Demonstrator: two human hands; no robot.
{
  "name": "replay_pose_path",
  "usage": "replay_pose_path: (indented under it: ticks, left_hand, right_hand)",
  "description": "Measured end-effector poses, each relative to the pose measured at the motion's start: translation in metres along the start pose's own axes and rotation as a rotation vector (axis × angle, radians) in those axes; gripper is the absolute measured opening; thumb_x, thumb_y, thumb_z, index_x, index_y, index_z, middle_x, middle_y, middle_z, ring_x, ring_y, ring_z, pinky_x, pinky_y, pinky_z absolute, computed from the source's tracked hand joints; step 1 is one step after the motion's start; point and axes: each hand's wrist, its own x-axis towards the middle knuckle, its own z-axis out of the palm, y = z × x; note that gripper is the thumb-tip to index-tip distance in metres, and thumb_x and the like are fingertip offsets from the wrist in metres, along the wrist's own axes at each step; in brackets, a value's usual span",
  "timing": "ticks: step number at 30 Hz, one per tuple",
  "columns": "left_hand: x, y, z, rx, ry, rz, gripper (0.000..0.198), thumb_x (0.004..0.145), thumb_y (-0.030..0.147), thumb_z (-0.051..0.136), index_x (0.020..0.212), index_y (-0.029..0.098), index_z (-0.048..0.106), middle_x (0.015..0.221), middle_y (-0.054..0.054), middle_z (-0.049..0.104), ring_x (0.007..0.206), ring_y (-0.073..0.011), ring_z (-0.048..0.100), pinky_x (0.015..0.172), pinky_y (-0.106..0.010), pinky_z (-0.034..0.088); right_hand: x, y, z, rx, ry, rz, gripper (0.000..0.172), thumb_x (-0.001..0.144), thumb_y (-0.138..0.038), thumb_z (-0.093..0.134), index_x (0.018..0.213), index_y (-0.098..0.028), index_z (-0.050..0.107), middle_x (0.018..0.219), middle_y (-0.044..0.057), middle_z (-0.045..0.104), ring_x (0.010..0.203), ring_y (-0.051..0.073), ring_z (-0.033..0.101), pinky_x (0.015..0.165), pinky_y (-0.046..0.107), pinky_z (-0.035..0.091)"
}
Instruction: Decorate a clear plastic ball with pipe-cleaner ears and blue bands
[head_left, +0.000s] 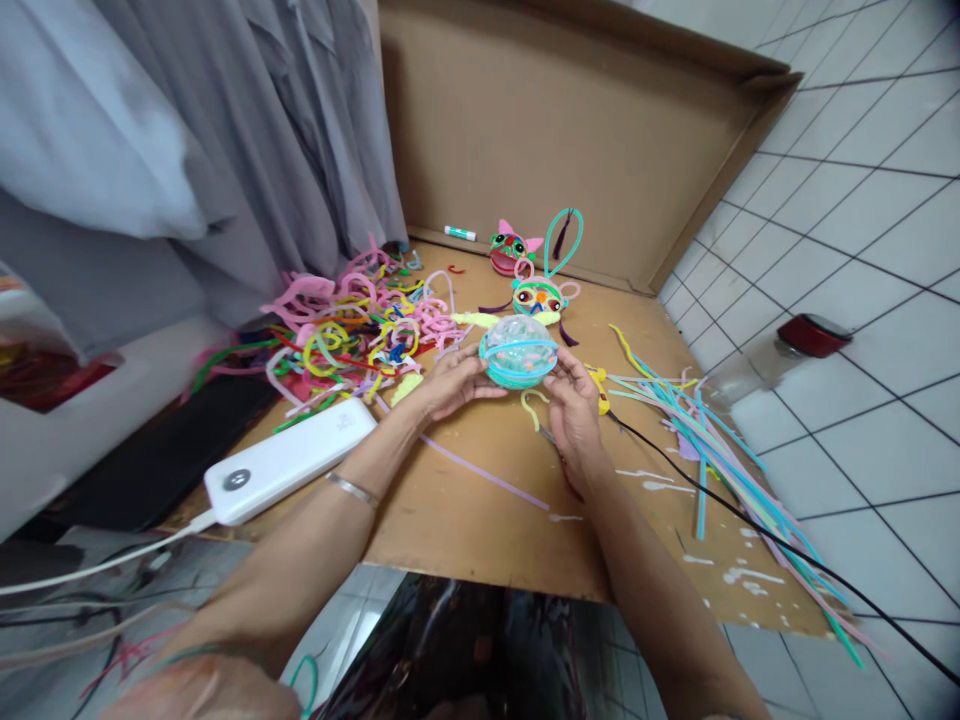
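Note:
A clear round ball point(519, 350) wrapped with turquoise pipe cleaner is held up over the middle of the table. My left hand point(457, 385) grips its left side, fingers curled under it. On the right side, my right hand point(574, 405) has thumb and fingers against the ball. Just behind the ball sits a decorated face point(538, 298) with pink loop ears and round eyes. A second face point(512, 248), green and red with pink pointed ears, is farther back. Pale yellow fuzzy strips point(480, 320) show beside the ball. A curled pale green piece point(532, 408) lies below it.
Tangled colourful pipe cleaners point(360, 325) cover the back left. A white power bank point(289, 460) lies at the left edge. Straight pipe cleaners point(720, 460) and a black cable point(697, 478) run along the right. A cardboard wall point(570, 130) stands behind.

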Motion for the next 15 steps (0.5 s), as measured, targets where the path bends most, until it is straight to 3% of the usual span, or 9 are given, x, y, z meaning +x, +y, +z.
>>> replay_pose_path:
  ticks: [3,9,15]
  left_hand:
    - [-0.0007,-0.0002,0.0029,0.015,0.021,0.010,0.059,0.070,0.028,0.072,0.126,0.019,0.057,0.104,-0.008,0.074,0.100,-0.0245,0.072,0.100,-0.055,0.054]
    - [0.0015,-0.0065,0.0082,0.039,0.043,0.036,0.062,0.071,0.027,0.073,0.130,0.020,0.055,0.103,-0.006,0.073,0.097,-0.0206,0.072,0.101,-0.052,0.054]
    - [0.0022,-0.0095,0.0079,0.034,0.041,0.055,0.063,0.070,0.028,0.073,0.131,0.020,0.055,0.106,-0.006,0.072,0.095,-0.0189,0.072,0.102,-0.052,0.054]
  right_hand:
    - [-0.0027,-0.0005,0.0042,-0.031,-0.001,-0.021,0.047,0.062,-0.032,0.080,0.105,-0.022,0.064,0.103,0.005,0.070,0.102,0.021,0.063,0.095,0.040,0.050]
    - [-0.0058,0.0079,0.0075,-0.145,0.092,-0.061,0.073,0.052,-0.031,0.090,0.116,-0.021,0.058,0.119,0.008,0.067,0.104,0.020,0.064,0.101,0.040,0.049]
    - [-0.0050,0.0066,0.0065,-0.133,0.083,-0.021,0.076,0.048,-0.026,0.089,0.116,-0.021,0.055,0.120,0.009,0.066,0.103,0.020,0.064,0.101,0.041,0.050]
